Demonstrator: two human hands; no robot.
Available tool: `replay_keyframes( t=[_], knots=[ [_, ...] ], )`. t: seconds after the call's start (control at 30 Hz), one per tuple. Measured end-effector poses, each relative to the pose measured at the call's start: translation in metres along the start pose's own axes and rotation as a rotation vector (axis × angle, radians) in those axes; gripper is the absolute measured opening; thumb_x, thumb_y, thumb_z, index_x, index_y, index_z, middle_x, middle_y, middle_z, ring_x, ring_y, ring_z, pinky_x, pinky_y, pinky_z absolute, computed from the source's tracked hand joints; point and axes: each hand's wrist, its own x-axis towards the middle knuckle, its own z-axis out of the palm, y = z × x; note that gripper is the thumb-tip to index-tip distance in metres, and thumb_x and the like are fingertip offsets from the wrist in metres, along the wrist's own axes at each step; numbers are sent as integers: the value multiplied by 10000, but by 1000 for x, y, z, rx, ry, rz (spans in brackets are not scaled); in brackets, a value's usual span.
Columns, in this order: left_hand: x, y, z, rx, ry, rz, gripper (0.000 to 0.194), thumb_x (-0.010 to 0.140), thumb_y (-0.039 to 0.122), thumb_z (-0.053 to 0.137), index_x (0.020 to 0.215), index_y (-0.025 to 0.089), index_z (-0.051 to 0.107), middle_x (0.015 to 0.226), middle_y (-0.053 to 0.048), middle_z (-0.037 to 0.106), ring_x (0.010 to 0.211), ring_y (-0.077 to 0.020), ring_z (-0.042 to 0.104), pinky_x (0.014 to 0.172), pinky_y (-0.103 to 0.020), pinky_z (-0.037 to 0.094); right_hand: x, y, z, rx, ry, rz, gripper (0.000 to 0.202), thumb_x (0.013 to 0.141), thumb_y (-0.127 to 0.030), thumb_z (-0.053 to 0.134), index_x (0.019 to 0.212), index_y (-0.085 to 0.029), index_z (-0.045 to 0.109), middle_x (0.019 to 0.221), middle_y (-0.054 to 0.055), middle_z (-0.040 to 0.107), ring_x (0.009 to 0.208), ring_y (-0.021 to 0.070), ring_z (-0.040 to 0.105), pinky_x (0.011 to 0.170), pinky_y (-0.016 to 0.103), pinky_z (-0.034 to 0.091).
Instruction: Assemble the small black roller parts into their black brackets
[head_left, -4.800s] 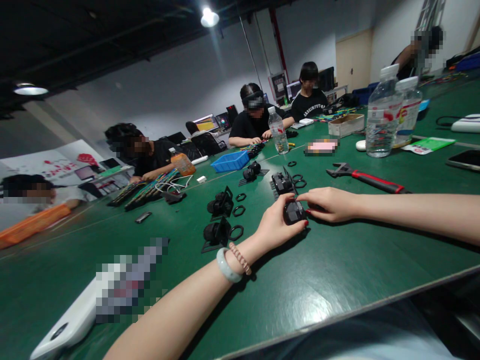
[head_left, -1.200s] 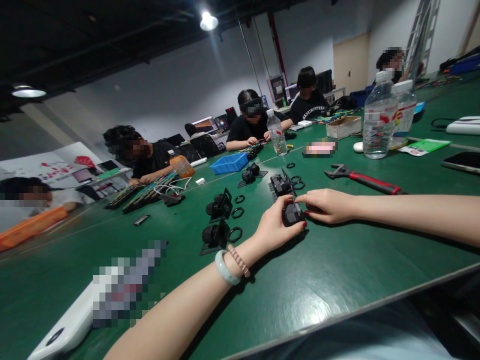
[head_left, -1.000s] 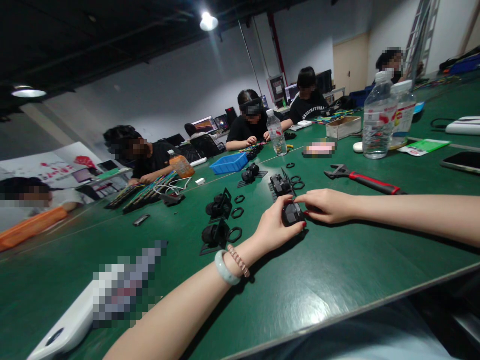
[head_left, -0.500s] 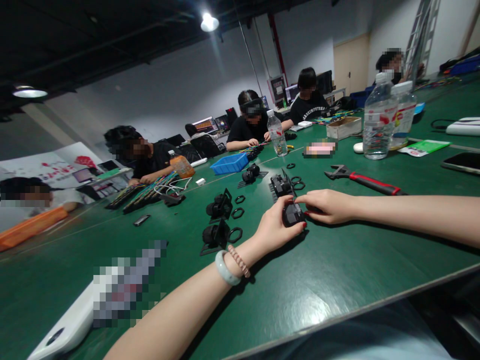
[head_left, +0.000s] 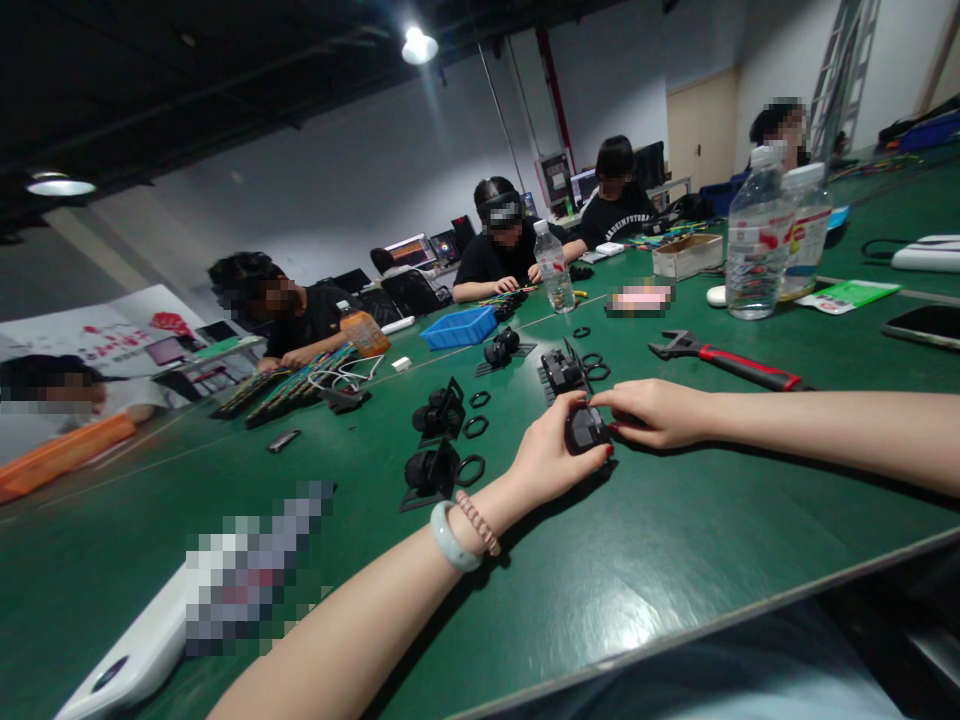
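Note:
My left hand (head_left: 546,450) is closed around a small dark part (head_left: 586,428), black with a greyish top and a rounded edge, with the thumb along its near side. My right hand (head_left: 657,413) meets the same part from the right, its index finger and thumb against its edge and the other fingers curled. What lies under the fingertips is hidden. Just beyond my hands are a black bracket-like assembly (head_left: 564,370) and black rings (head_left: 598,366). Left of them stand similar black assemblies (head_left: 439,410) with black hexagonal rings (head_left: 470,470) beside them.
An adjustable wrench (head_left: 739,362) with a red and black handle lies beyond my right forearm. Farther back are plastic bottles (head_left: 759,240), a blue tray (head_left: 459,328) and a small open box (head_left: 688,256). Several people work around the green table (head_left: 675,560).
My hands and the dark part stay almost exactly in place. Across the table, a person's head has shifted slightly.

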Motion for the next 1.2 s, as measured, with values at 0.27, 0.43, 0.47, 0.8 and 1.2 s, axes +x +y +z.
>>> replay_keyframes(
  t=[0.27, 0.43, 0.47, 0.8, 1.2],
  knots=[
    [0, -1, 1, -1, 6, -1, 556, 685, 345, 608, 1171, 216, 371, 1121, -57, 529, 999, -211, 525, 863, -332, 422, 0, 0, 0, -6, -6, 1, 383, 803, -218, 456, 1168, -103, 430, 866, 122, 594, 775, 211, 561, 683, 316, 444],
    [0, 0, 0, -15, 7, -4, 553, 682, 337, 610, 1169, 218, 376, 1125, -60, 529, 1004, -214, 523, 864, -338, 419, 0, 0, 0, 2, -1, -1, 380, 804, -221, 456, 1164, -103, 434, 878, 126, 594, 782, 211, 560, 688, 317, 443],
    [0, 0, 0, -18, 10, -4, 551, 680, 334, 611, 1166, 218, 379, 1123, -60, 531, 1003, -214, 524, 865, -339, 418, 0, 0, 0, 1, -1, -1, 380, 804, -221, 455, 1165, -102, 433, 878, 127, 594, 782, 212, 560, 687, 319, 443],
    [0, 2, -1, -23, 15, -25, 553, 667, 325, 625, 1159, 216, 398, 1120, -61, 542, 1003, -219, 532, 867, -347, 421, 0, 0, 0, 4, 0, -6, 373, 804, -216, 454, 1160, -108, 435, 878, 124, 595, 792, 213, 562, 691, 322, 446],
    [0, 0, 0, -1, 11, -9, 552, 679, 339, 614, 1165, 211, 386, 1119, -63, 539, 1002, -213, 532, 866, -339, 423, 0, 1, 1, 7, 12, -4, 377, 803, -211, 466, 1166, -118, 434, 883, 116, 597, 798, 206, 563, 699, 318, 444]
  ],
)
